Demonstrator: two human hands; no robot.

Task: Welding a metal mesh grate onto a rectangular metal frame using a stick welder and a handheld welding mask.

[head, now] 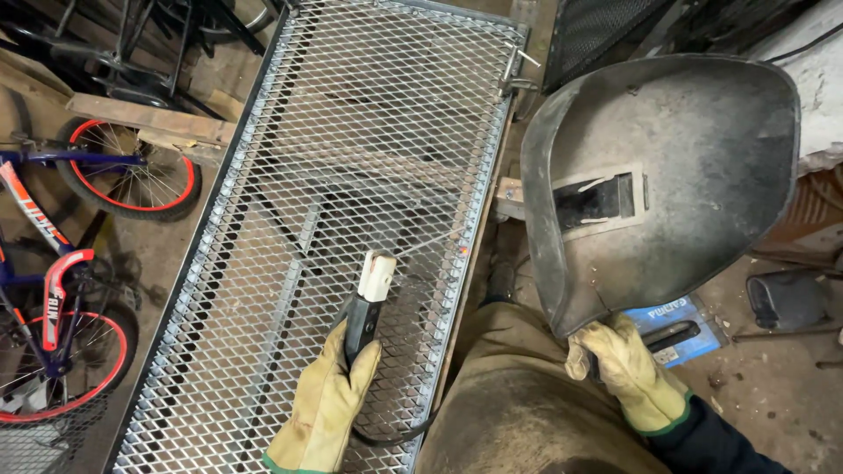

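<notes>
1. Left hand [327, 405], gloved: fist wrapped around the electrode holder [367, 303], its welding rod [430, 243] lying over the mesh panel [351, 132].
2. Right hand [625, 369], gloved: clenched on the handle of the welding shield [702, 149], held right of the panel.
3. Bicycle [61, 290]: far left.

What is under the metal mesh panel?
Through the metal mesh panel, grey frame bars and brown floor show underneath. The left hand with the electrode holder covers part; the panel's supports are not visible.
</notes>
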